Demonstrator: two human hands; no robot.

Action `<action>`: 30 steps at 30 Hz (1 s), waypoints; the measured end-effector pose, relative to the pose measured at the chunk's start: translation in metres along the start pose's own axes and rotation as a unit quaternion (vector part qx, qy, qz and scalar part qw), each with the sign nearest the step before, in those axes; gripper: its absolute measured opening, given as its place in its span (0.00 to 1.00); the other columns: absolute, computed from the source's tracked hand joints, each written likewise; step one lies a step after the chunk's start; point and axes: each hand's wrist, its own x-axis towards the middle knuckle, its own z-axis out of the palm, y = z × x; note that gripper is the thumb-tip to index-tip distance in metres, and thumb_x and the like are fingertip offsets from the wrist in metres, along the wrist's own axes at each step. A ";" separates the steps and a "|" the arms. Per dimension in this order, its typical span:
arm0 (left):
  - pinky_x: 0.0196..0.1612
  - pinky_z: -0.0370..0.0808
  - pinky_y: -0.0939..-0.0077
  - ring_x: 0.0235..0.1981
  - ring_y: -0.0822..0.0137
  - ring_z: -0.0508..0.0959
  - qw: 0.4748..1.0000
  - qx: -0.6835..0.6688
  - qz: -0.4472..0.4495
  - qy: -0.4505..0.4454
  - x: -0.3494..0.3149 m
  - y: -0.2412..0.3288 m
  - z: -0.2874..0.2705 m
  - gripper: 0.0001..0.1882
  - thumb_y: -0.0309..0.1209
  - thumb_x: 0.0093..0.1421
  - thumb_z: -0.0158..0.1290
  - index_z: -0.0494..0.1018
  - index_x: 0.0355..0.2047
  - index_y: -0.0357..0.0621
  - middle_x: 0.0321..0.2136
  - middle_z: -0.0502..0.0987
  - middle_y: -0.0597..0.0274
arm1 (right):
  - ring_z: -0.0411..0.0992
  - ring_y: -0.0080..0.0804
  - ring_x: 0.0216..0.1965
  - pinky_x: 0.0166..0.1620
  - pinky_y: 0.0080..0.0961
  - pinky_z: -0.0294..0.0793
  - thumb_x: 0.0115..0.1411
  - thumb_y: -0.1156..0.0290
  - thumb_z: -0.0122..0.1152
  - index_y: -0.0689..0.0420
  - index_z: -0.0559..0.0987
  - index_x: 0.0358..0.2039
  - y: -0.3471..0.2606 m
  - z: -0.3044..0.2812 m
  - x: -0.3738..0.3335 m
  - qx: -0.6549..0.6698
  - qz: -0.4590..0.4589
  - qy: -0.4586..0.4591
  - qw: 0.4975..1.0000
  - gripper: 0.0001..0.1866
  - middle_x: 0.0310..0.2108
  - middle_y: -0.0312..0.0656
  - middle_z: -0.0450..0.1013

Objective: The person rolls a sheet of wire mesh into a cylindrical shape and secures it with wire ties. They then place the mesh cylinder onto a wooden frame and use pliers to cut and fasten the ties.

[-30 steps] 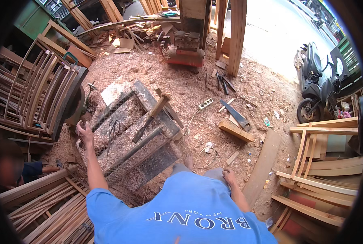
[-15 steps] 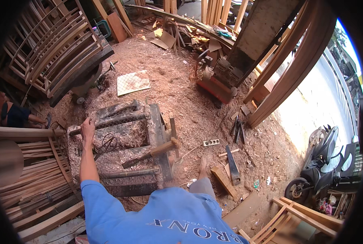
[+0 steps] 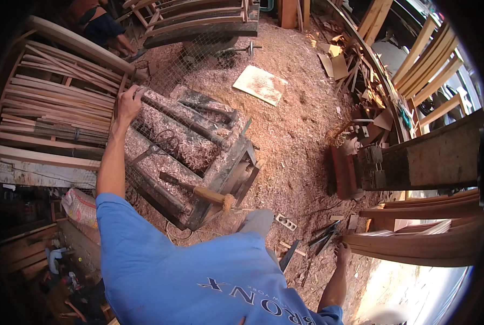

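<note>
My left hand (image 3: 129,103) is curled over the near-left end of a dark round bar (image 3: 190,123). That bar runs across a low, heavy work frame (image 3: 228,168) strewn with wood shavings. Across the frame's near end lies a chisel-like tool (image 3: 208,194) with a dark blade, a wooden handle and a frayed butt. Farther back on the frame rests a dark hammer-shaped tool (image 3: 220,112). Low at the right, my right hand (image 3: 341,252) has its fingers apart, holding nothing visible. It is beside the ends of curved wooden boards (image 3: 410,246); whether it touches them cannot be told.
Wood strips fill a rack (image 3: 63,103) at the left. Shavings cover the floor around a pale square board (image 3: 260,85). A red machine (image 3: 346,170) stands right of the frame, near a white power strip (image 3: 286,221). Another person's leg (image 3: 125,43) shows at upper left.
The view has swung to the right, so the surroundings appear turned. My right hand has come into sight beside the curved boards. My left hand is still on the bar.
</note>
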 end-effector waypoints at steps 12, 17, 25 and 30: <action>0.34 0.78 0.61 0.27 0.57 0.83 0.995 -0.017 -0.024 -0.096 0.066 0.078 0.063 0.14 0.40 0.64 0.55 0.79 0.40 0.43 0.27 0.83 0.53 | 0.76 0.40 0.48 0.51 0.32 0.77 0.62 0.75 0.59 0.58 0.77 0.52 -0.393 0.353 -0.200 -0.197 -0.722 -0.407 0.525 0.17 0.47 0.47 0.77; 0.24 0.77 0.66 0.19 0.63 0.80 0.981 0.152 0.120 0.032 0.119 0.106 -0.021 0.11 0.38 0.65 0.55 0.79 0.38 0.45 0.20 0.80 0.55 | 0.72 0.47 0.53 0.59 0.37 0.69 0.67 0.68 0.47 0.60 0.73 0.55 -0.417 0.424 -0.254 -0.326 -0.660 -0.574 0.357 0.19 0.48 0.52 0.75; 0.22 0.75 0.64 0.19 0.57 0.81 0.976 0.193 0.085 0.048 0.049 0.154 -0.093 0.07 0.30 0.58 0.60 0.79 0.36 0.44 0.22 0.81 0.57 | 0.79 0.34 0.47 0.50 0.29 0.77 0.68 0.72 0.56 0.63 0.77 0.51 -0.445 0.327 -0.072 -0.311 -0.407 -0.597 0.617 0.14 0.45 0.46 0.79; 0.10 0.52 0.78 0.07 0.77 0.60 0.986 0.152 0.065 0.017 -0.030 0.174 -0.031 0.08 0.31 0.63 0.56 0.78 0.36 0.39 0.12 0.73 0.66 | 0.78 0.33 0.37 0.41 0.28 0.79 0.70 0.55 0.55 0.64 0.75 0.52 -0.508 0.264 0.026 -0.129 -0.132 -0.470 0.863 0.23 0.38 0.47 0.78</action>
